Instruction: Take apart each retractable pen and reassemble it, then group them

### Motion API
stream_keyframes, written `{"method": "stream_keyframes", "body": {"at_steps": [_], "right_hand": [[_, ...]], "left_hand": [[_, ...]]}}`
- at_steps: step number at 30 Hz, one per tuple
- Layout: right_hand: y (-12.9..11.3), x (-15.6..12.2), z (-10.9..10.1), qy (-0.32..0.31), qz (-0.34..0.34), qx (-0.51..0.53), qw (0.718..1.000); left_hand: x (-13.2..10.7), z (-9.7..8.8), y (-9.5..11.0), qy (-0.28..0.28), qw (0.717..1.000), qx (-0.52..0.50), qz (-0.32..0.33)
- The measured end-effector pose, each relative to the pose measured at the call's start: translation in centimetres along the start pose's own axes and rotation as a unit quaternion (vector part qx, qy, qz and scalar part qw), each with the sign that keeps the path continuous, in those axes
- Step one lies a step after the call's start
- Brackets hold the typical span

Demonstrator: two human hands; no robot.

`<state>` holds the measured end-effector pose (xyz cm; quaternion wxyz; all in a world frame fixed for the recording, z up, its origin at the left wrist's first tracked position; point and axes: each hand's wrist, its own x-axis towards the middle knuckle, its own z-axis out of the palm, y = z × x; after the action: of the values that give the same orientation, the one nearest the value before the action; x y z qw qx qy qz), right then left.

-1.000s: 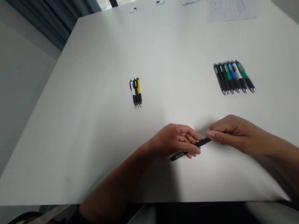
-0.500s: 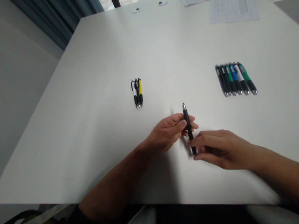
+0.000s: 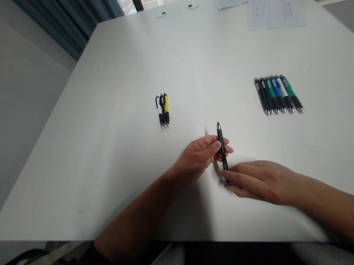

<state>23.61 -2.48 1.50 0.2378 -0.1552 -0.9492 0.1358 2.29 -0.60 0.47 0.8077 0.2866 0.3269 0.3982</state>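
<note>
Evidently the work is partway along, judging by how the pens lie. A blue-grey fabric curtain [image 3: 70,21] hangs in the upper left of the frame, beyond the white table [image 3: 72,160]. Left of centre, a trio of slim pens, white, black and yellow [image 3: 163,110], lies side by side. Behind it, near the top edge, are two small white discs with dark centres [image 3: 193,6].

Just below centre, the left hand's [image 3: 198,157] grip pinches a slim black pen with a silver tip [image 3: 223,156], thumb at its side; the pen stands lengthwise in the frame, tip toward the top, and belongs to neither row. The right hand [image 3: 264,182] pinches its lower end, partly hiding it.

White printed sheets of paper [image 3: 273,12] overlap in the upper right, well apart from the hands. Right of centre, a row of six pens, black, green, blue and white [image 3: 277,95], lies close together, the rightmost slanting.
</note>
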Motion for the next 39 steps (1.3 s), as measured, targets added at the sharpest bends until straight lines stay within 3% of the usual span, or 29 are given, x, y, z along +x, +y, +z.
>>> {"method": "stream_keyframes", "body": {"at_steps": [11, 16, 19, 21, 25, 28, 30, 33, 35, 39], "right_hand": [[0.2, -0.1, 0.1, 0.007, 0.016, 0.015, 1.0], [0.5, -0.4, -0.1, 0.055, 0.121, 0.145, 0.98], [0.6, -0.4, -0.1, 0.131, 0.218, 0.232, 0.939], [0.9, -0.3, -0.2, 0.168, 0.289, 0.302, 0.893], [2.3, 0.0, -0.7, 0.259, 0.387, 0.458, 0.757], [3.2, 0.2, -0.5, 0.295, 0.409, 0.511, 0.696], [3.2, 0.4, 0.2, 0.262, 0.399, 0.541, 0.693], [2.5, 1.0, 1.5, 0.142, 0.379, 0.534, 0.742], [2.1, 1.4, 2.0, 0.145, 0.374, 0.499, 0.768], [2.0, 2.1, 1.8, 0.166, 0.388, 0.453, 0.785]], "left_hand": [[0.0, -0.2, -0.1, 0.023, 1.0, 0.014, -0.003], [0.0, -0.1, 0.4, 0.069, 0.996, -0.048, 0.04], [-0.2, 0.1, 0.7, 0.098, 0.991, -0.069, 0.059], [-0.3, 0.1, 0.8, 0.112, 0.991, -0.042, 0.065], [-0.7, -0.1, 0.6, 0.111, 0.981, 0.145, 0.067], [-0.9, 0.0, 0.2, 0.091, 0.959, 0.264, 0.048], [-0.8, 0.2, -0.1, 0.071, 0.955, 0.286, 0.044], [-0.3, 0.2, -0.9, 0.057, 0.964, 0.258, 0.041], [0.0, 0.1, -1.4, 0.063, 0.968, 0.241, 0.041], [0.2, 0.0, -1.9, 0.064, 0.961, 0.27, 0.019]]}}
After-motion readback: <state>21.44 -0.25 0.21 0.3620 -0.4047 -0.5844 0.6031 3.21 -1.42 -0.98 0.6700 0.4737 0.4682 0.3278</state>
